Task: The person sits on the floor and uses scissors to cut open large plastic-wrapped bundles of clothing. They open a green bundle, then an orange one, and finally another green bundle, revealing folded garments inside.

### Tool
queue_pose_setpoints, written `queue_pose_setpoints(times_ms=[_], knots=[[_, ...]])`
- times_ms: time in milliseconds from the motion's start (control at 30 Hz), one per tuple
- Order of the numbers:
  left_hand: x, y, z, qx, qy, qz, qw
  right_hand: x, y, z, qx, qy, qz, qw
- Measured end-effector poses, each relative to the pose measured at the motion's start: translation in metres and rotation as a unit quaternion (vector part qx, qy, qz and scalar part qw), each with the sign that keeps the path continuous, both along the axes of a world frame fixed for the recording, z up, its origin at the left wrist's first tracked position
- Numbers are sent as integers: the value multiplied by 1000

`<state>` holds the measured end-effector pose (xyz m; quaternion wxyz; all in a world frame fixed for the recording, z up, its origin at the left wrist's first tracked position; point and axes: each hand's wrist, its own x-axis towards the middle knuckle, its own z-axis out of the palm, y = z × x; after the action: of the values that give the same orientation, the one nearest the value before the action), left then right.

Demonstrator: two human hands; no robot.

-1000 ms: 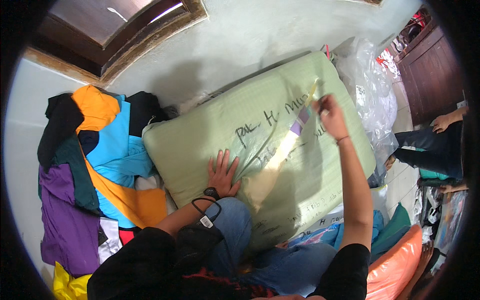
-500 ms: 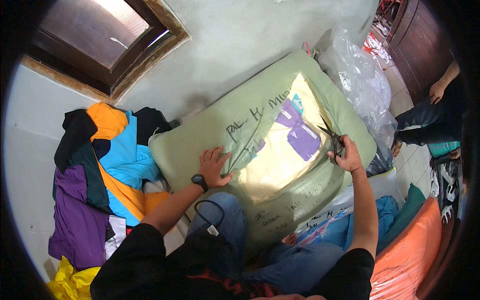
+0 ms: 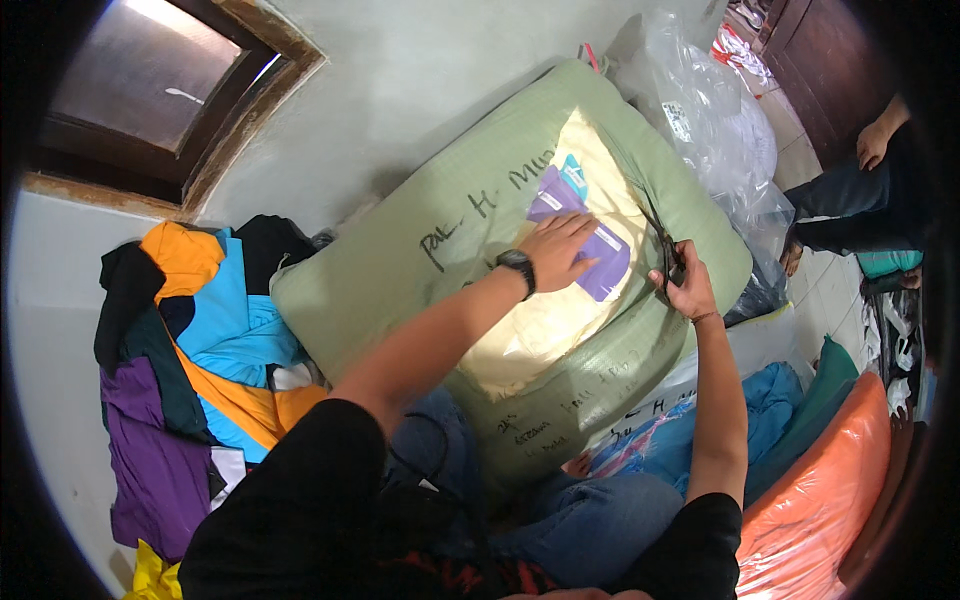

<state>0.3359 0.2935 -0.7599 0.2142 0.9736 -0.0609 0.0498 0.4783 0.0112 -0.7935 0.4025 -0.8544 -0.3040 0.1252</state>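
Observation:
A big stuffed green woven sack [image 3: 385, 285] with black handwriting lies in front of my knees. Through a long slit in its top shows pale yellow material [image 3: 515, 345], bearing purple patches [image 3: 610, 272] and a small blue one [image 3: 573, 176]. My left hand [image 3: 556, 252] rests flat over the purple area, fingers stretched and holding nothing. At the slit's right edge my right hand [image 3: 688, 284] grips a pair of dark scissors [image 3: 659, 232]. Their blades point up and away along the cut edge; whether they touch the sack's fabric I cannot tell.
Colourful clothes [image 3: 240, 330] are heaped at the left by the wall. Clear plastic bags [image 3: 700, 120] stand behind the sack's right end. An orange bag [image 3: 815, 490] and a blue bundle [image 3: 755, 410] lie at the right. Another person's leg [image 3: 850, 220] is at the far right.
My left hand has moved from the sack's left side, right and away, onto the purple patches. The scissors' blades have closed together somewhat. The whole view has shifted slightly.

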Motion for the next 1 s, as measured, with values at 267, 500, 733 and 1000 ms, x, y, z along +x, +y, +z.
queue_pose_setpoints(times_ms=[267, 500, 733, 1000], knots=[[47, -3, -10, 168, 41, -63, 983, 5, 2, -24, 48, 47, -16, 998], [64, -16, 13, 216, 116, -84, 966, 8, -2, -31, 89, 83, -26, 992], [68, -12, 3, 155, 118, -67, 979, 16, 1, -43, 163, 162, -37, 973], [30, 7, 2, 90, -74, -70, 991, 22, -3, -9, 158, 210, 39, 964]])
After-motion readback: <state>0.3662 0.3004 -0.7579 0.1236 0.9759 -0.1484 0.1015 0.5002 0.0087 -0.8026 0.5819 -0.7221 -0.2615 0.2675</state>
